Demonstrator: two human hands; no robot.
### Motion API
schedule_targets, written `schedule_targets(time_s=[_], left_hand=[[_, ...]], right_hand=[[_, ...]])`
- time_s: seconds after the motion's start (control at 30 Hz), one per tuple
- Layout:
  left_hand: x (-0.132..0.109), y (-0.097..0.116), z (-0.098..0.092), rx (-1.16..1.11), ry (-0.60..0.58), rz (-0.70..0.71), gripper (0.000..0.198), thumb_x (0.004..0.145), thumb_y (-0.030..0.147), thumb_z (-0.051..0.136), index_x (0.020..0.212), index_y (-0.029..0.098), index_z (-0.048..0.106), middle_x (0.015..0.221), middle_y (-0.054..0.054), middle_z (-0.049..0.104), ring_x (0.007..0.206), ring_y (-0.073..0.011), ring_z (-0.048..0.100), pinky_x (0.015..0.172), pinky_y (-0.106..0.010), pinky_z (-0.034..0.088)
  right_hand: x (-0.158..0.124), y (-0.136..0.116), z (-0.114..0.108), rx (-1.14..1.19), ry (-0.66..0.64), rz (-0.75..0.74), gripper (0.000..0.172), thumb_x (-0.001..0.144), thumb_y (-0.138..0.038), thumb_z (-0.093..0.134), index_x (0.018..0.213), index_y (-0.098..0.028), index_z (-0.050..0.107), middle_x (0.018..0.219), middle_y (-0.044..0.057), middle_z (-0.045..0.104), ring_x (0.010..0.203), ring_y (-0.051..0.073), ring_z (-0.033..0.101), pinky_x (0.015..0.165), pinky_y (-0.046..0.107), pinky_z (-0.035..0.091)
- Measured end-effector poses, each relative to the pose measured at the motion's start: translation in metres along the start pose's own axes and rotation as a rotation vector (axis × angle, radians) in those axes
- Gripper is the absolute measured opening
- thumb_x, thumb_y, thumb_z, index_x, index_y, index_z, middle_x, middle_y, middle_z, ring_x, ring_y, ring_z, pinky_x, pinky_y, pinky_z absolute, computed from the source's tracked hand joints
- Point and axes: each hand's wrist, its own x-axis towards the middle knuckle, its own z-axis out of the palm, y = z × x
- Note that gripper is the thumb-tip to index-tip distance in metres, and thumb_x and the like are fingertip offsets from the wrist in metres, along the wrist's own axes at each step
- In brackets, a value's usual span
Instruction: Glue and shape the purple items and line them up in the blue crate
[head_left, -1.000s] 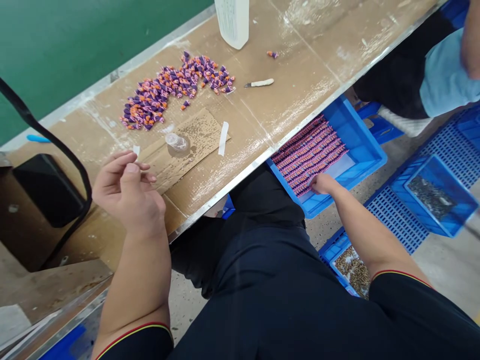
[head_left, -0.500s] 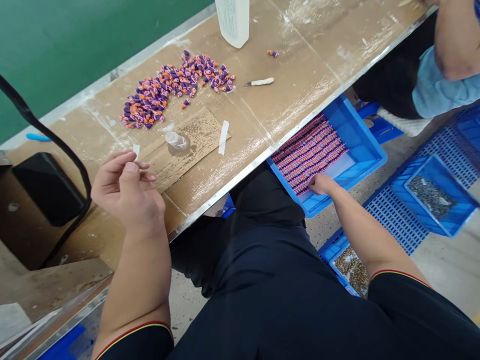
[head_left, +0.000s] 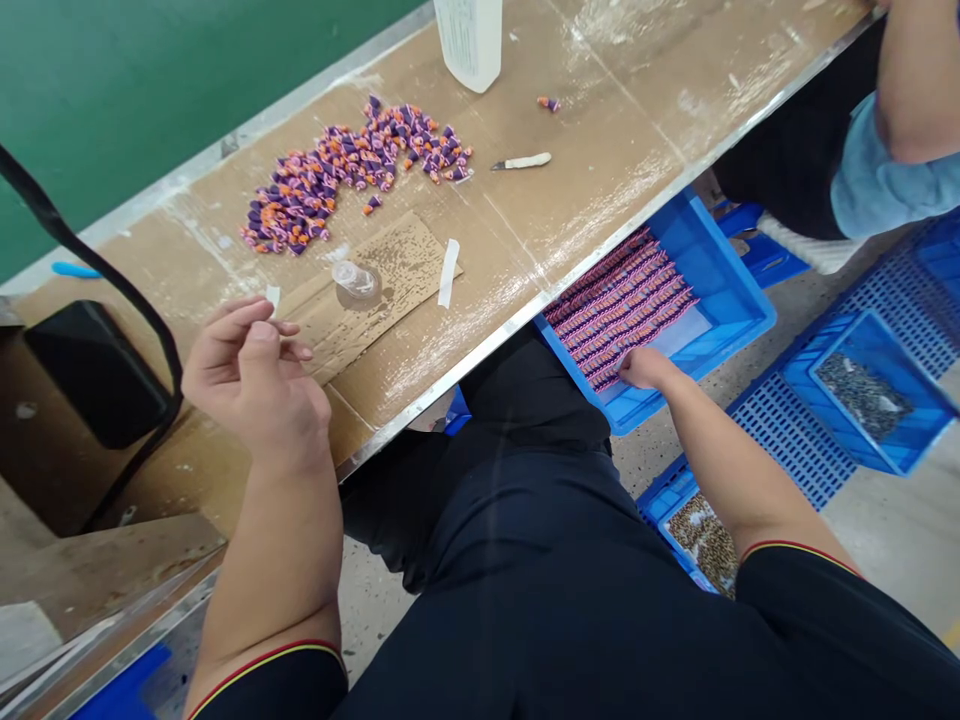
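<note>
My left hand (head_left: 259, 375) is raised over the near left part of the table, its fingers curled loosely with the thumb near the index finger; whether anything small is between them cannot be made out. My right hand (head_left: 643, 368) reaches into a blue bin (head_left: 694, 345), its fingers pressed together at the near edge of rows of small purple, pink and orange pieces (head_left: 626, 300); its fingertips are hidden. Beyond my left hand, a small clear cup (head_left: 356, 282) sits on a stained cardboard piece (head_left: 409, 245). A heap of similar pieces (head_left: 300, 190) lies behind it.
On the table (head_left: 592, 190) are a white-handled knife (head_left: 527, 161), a white bottle (head_left: 472, 45) and a black device (head_left: 97, 375) beside a black cable (head_left: 161, 335). Another person's arm (head_left: 919, 90) shows at upper right. Blue bins (head_left: 885, 390) stand lower right.
The view has shifted very slightly. Both hands keep nearly the same place and pose.
</note>
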Motion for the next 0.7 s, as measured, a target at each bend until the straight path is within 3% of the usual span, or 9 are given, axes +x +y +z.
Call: schedule_targets(time_s=[0.43, 0.7], left_hand=[[0.000, -0.010, -0.009, 0.074, 0.006, -0.030, 0.027, 0.065, 0.026, 0.062, 0.086, 0.013, 0.073, 0.103, -0.011, 0.070, 0.066, -0.0106, 0.057, 0.045, -0.021, 0.031], [-0.001, -0.005, -0.007, 0.026, -0.018, -0.022, 0.029, 0.063, 0.029, 0.066, 0.086, 0.013, 0.073, 0.103, -0.012, 0.069, 0.066, -0.0104, 0.057, 0.045, -0.020, 0.031]], right_hand=[[0.002, 0.001, 0.005, 0.054, -0.008, -0.009, 0.038, 0.104, -0.019, 0.056, 0.115, -0.014, 0.091, 0.095, 0.013, 0.088, 0.094, 0.025, 0.081, 0.081, 0.028, 0.052], [-0.002, 0.003, 0.000, 0.035, 0.014, -0.001, 0.038, 0.103, -0.018, 0.056, 0.116, -0.016, 0.091, 0.109, 0.015, 0.089, 0.106, 0.028, 0.082, 0.087, 0.031, 0.055]])
